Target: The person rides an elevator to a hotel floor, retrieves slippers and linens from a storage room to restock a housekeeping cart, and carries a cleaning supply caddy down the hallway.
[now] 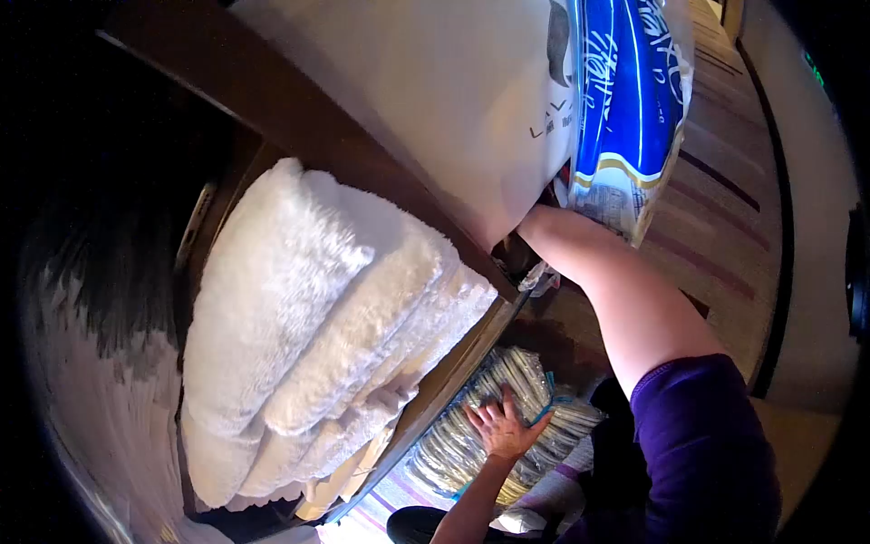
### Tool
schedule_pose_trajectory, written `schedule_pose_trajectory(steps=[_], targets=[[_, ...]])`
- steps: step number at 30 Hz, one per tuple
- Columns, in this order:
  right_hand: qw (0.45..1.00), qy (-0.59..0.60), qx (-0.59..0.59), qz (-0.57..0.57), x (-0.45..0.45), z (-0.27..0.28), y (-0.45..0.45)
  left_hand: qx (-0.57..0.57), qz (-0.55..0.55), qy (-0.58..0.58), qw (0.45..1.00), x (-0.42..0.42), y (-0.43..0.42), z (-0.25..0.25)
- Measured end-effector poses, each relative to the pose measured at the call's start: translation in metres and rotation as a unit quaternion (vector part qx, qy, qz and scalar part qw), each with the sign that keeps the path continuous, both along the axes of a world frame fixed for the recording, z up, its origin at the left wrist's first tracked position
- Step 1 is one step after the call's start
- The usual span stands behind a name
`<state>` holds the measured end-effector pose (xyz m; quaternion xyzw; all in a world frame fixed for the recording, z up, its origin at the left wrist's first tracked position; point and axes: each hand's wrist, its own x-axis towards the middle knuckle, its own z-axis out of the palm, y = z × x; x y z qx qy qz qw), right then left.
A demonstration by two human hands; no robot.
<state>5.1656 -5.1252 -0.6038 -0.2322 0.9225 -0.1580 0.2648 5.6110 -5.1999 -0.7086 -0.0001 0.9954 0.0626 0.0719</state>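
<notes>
My left hand [506, 433] lies palm down with fingers spread on a bundle of pale, thin, stacked items in clear plastic [485, 385]; what they are I cannot make out. Blue strips show at the bundle's edge. My right arm [589, 263], in a purple sleeve, reaches in beneath a large white bag [453, 82] with dark lettering and a blue-and-white plastic package [625, 91]. The right hand is hidden there, so its fingers and anything in them do not show.
Folded white fluffy towels [308, 299] are stacked on a dark wooden shelf [435, 394] at left. A dark board [272, 82] runs diagonally above them. Striped carpet [725, 199] covers the floor at right, beside a pale wall [811, 163].
</notes>
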Motion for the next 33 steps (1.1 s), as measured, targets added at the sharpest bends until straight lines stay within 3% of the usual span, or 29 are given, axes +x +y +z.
schedule_pose_trajectory(steps=[10, 21, 27, 33], targets=[[0.995, -0.042, -0.082, -0.034, -0.001, -0.012, 0.012, 0.003, -0.020, 0.097, 0.995, 0.002, 0.001, -0.019], [0.982, -0.079, -0.156, -0.077, 0.009, -0.003, 0.024, 0.017, 0.001, 0.062, 0.998, 0.005, 0.001, -0.016], [0.943, -0.118, -0.281, -0.135, 0.032, 0.051, 0.060, 0.012, 0.010, 0.028, 0.999, 0.002, 0.001, -0.013], [0.881, -0.161, -0.409, -0.177, 0.099, 0.141, 0.115, 0.004, 0.005, 0.071, 0.997, 0.006, 0.002, -0.013]])
